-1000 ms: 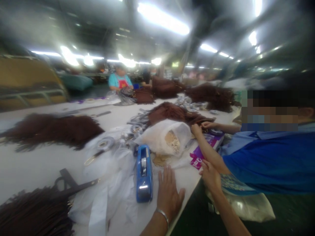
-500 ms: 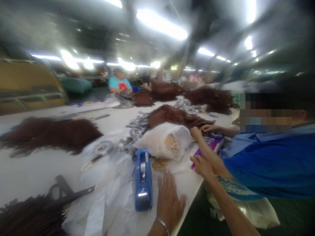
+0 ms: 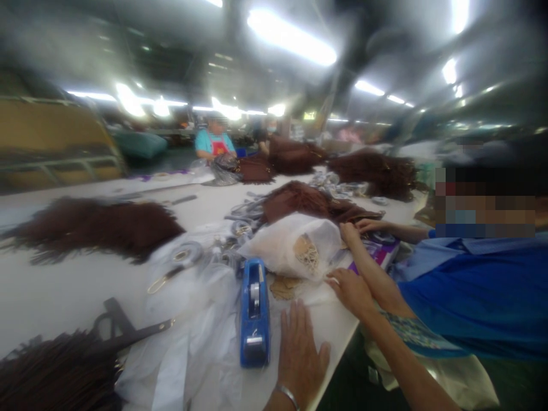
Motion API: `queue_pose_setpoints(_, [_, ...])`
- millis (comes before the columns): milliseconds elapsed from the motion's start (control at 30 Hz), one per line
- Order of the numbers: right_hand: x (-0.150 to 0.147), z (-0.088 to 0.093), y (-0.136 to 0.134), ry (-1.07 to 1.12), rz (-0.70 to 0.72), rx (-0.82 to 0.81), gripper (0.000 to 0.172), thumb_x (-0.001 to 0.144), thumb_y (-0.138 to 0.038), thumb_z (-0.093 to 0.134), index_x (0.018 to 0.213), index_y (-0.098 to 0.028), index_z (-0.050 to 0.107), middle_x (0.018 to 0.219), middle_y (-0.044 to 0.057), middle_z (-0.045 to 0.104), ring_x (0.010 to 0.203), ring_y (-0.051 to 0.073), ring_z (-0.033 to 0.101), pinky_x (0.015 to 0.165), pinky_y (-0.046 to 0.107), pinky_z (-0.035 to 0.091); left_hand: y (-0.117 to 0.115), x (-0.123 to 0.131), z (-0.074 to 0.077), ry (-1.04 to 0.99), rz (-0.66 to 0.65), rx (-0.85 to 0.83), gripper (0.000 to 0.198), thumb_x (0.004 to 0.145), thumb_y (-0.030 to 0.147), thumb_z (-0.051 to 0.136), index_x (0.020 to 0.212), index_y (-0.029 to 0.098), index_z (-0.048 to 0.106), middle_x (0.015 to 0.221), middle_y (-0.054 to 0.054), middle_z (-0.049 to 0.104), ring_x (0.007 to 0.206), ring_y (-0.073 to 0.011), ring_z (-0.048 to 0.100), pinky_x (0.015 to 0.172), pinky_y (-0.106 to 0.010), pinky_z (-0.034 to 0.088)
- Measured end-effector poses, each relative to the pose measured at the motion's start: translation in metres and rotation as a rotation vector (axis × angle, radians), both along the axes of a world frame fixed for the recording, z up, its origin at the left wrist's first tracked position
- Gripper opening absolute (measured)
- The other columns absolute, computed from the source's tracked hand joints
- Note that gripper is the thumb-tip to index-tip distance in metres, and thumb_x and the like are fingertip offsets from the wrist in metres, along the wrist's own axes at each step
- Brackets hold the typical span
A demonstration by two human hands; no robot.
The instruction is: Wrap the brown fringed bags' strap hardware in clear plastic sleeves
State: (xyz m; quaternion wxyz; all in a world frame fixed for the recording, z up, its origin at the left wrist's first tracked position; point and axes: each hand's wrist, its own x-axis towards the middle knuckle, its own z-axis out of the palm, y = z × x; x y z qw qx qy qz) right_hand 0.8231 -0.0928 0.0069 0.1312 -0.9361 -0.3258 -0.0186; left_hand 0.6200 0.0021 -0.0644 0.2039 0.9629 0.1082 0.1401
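My left hand [image 3: 302, 351], with a silver bracelet at the wrist, lies flat and open on the white table [image 3: 342, 337], holding nothing. Just left of it stands a blue tape dispenser [image 3: 256, 319]. My right hand [image 3: 353, 291] reaches in from the lower right, its fingers bent and closed at the near right corner of a white plastic bag [image 3: 278, 242]. Light cord-like strands and a tan piece show in the bag's mouth. Flat tan pieces [image 3: 283, 287] lie below the bag.
A co-worker in a blue shirt [image 3: 471, 291] sits close at right, arms reaching past mine. Brown fringed bags [image 3: 98, 225] lie in piles. Clear plastic and a strap with a metal clasp [image 3: 166, 277] cover the left. A purple box [image 3: 381, 254] lies at the table's right edge.
My right hand has moved left from the purple box to the corner of the plastic bag. My left hand stays flat on the table. The view has shifted slightly.
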Motion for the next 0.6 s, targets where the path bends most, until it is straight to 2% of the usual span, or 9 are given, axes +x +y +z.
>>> queue_pose_setpoints(67, [-0.002, 0.000, 0.008, 0.007, 0.040, -0.049, 0.024, 0.089, -0.039, 0.054, 0.093, -0.023, 0.071, 0.101, 0.009, 0.071, 0.101, 0.025, 0.061, 0.088, 0.033, 0.041, 0.001, 0.001, 0.001, 0.016, 0.004, -0.033, 0.077, 0.090, 0.047, 0.043, 0.151, 0.014, 0.011, 0.160, -0.013, 0.005, 0.146, -0.0323, 0.001, 0.119, -0.057, 0.015])
queue_pose_setpoints(167, [-0.002, -0.005, 0.017, 0.025, 0.036, -0.095, 0.018, 0.084, -0.033, 0.059, 0.084, -0.021, 0.071, 0.088, 0.009, 0.072, 0.088, 0.025, 0.064, 0.076, 0.031, 0.043, 0.001, 0.002, 0.003, 0.027, 0.010, -0.055, 0.078, 0.090, 0.051, 0.042, 0.151, 0.014, 0.012, 0.160, -0.012, 0.005, 0.147, -0.0308, 0.000, 0.120, -0.057, 0.013])
queue_pose_setpoints(267, [0.001, -0.009, 0.020, 0.040, 0.025, -0.081, 0.016, 0.085, -0.028, 0.056, 0.085, -0.021, 0.071, 0.088, 0.007, 0.073, 0.085, 0.023, 0.066, 0.071, 0.028, 0.042, 0.001, 0.002, 0.005, 0.017, 0.015, -0.060, 0.080, 0.090, 0.056, 0.040, 0.151, 0.014, 0.011, 0.160, -0.012, 0.005, 0.147, -0.0301, -0.001, 0.120, -0.056, 0.014])
queue_pose_setpoints(433, [0.004, -0.015, 0.014, 0.011, 0.017, 0.018, 0.025, 0.091, -0.034, 0.046, 0.094, -0.026, 0.070, 0.091, 0.000, 0.074, 0.083, 0.017, 0.066, 0.071, 0.024, 0.044, 0.000, -0.001, 0.008, -0.014, 0.033, -0.059, 0.081, 0.090, 0.063, 0.034, 0.150, 0.012, 0.016, 0.160, -0.014, 0.004, 0.147, -0.0317, -0.001, 0.119, -0.057, 0.016])
queue_pose_setpoints(500, [0.003, -0.015, 0.010, -0.063, -0.031, 0.046, 0.025, 0.090, -0.032, 0.046, 0.092, -0.024, 0.069, 0.091, 0.002, 0.073, 0.082, 0.018, 0.065, 0.073, 0.026, 0.044, 0.000, -0.002, 0.008, -0.024, 0.037, -0.042, 0.081, 0.090, 0.063, 0.035, 0.150, 0.012, 0.016, 0.160, -0.015, 0.004, 0.147, -0.0328, 0.000, 0.119, -0.057, 0.018])
queue_pose_setpoints(600, [0.004, -0.010, 0.002, -0.235, -0.148, 0.087, 0.023, 0.088, -0.028, 0.046, 0.085, -0.017, 0.067, 0.090, 0.012, 0.070, 0.091, 0.026, 0.061, 0.080, 0.034, 0.040, -0.001, -0.002, 0.006, -0.035, 0.031, -0.013, 0.080, 0.091, 0.060, 0.036, 0.150, 0.011, 0.015, 0.159, -0.017, 0.004, 0.146, -0.0343, 0.001, 0.118, -0.059, 0.019])
